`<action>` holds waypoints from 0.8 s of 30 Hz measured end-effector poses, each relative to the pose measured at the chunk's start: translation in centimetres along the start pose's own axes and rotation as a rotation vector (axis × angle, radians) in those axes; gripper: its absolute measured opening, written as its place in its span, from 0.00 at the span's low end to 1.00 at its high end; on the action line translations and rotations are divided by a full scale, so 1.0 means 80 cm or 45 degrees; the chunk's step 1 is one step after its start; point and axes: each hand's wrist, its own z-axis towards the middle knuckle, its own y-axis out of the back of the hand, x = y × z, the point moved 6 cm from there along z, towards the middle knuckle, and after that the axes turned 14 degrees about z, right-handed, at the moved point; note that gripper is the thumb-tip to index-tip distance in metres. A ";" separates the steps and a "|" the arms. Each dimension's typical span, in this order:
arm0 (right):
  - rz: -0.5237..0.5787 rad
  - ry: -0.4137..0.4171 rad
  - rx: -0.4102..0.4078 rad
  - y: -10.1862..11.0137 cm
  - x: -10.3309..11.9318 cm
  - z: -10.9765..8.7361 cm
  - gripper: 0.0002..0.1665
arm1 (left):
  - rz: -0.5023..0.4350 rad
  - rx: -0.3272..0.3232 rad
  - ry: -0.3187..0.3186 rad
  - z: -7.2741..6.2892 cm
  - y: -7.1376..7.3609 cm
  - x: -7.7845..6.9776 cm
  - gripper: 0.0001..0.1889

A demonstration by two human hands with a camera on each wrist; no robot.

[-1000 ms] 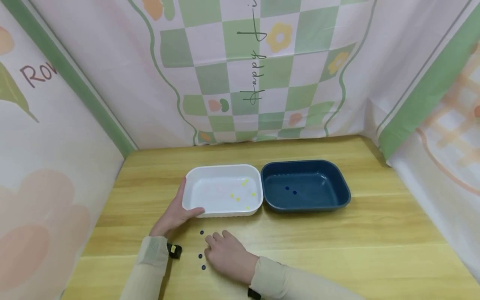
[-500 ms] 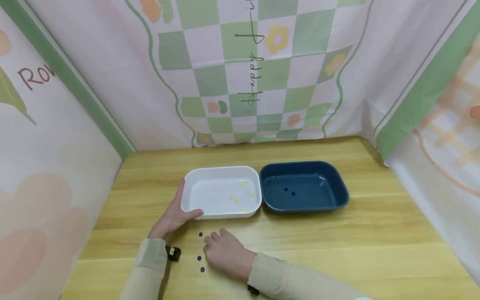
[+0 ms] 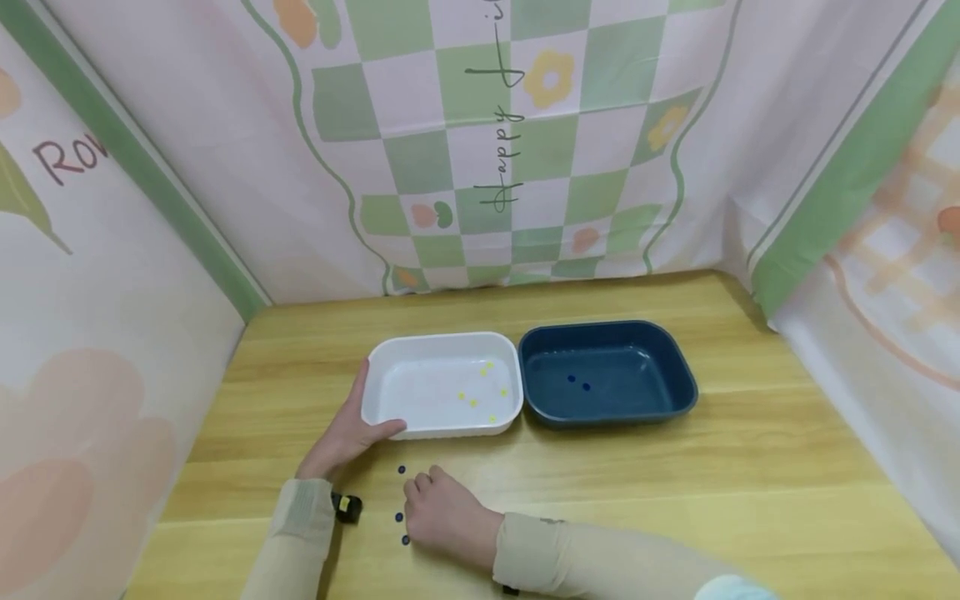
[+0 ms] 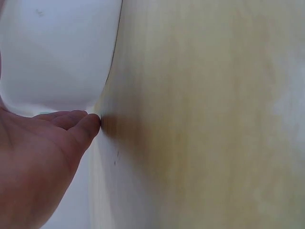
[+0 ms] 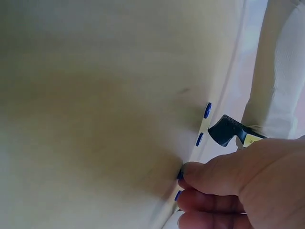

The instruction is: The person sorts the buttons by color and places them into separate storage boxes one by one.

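Observation:
My left hand (image 3: 347, 433) holds the left end of a white rectangular dish (image 3: 442, 432), thumb along the near rim and fingers against the left wall. In the left wrist view, the fingertips (image 4: 90, 125) touch the dish's outer side close to the tabletop. My right hand (image 3: 452, 518) is low over the table in front of the dish, fingers curled. In the right wrist view, its thumb and fingers pinch a small dark blue button (image 5: 180, 174), partly covered by the thumb. Other blue buttons lie beside that hand: one farther off (image 3: 401, 469) and two nearer, including a button (image 3: 406, 540) by the knuckles.
A dark blue dish (image 3: 611, 417) stands against the white dish's right side, with two blue buttons (image 3: 587, 387) inside. Several small yellow pieces (image 3: 473, 403) lie in the white dish. Patterned curtains (image 3: 480, 167) hang behind the wooden table (image 3: 750, 483) and at both sides.
My right hand has shifted slightly left, and its fingers are drawn in closer. The left hand keeps its place on the white dish. The head view has tilted a little.

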 end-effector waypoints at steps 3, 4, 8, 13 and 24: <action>-0.030 0.032 -0.001 0.000 0.002 -0.001 0.11 | 0.006 0.003 0.004 0.000 -0.001 0.001 0.65; -0.032 0.035 -0.001 0.000 0.002 -0.001 0.10 | 0.010 0.006 0.005 0.000 -0.001 0.001 0.65; -0.041 0.047 -0.006 -0.001 0.003 -0.001 0.09 | 0.021 0.010 0.010 0.000 -0.002 0.004 0.65; -0.040 0.043 -0.020 -0.001 0.002 -0.001 0.09 | 0.005 0.002 0.006 -0.001 -0.002 0.004 0.65; 0.015 -0.030 -0.060 -0.001 -0.006 -0.003 0.08 | -0.027 -0.013 -0.016 0.000 -0.001 0.003 0.66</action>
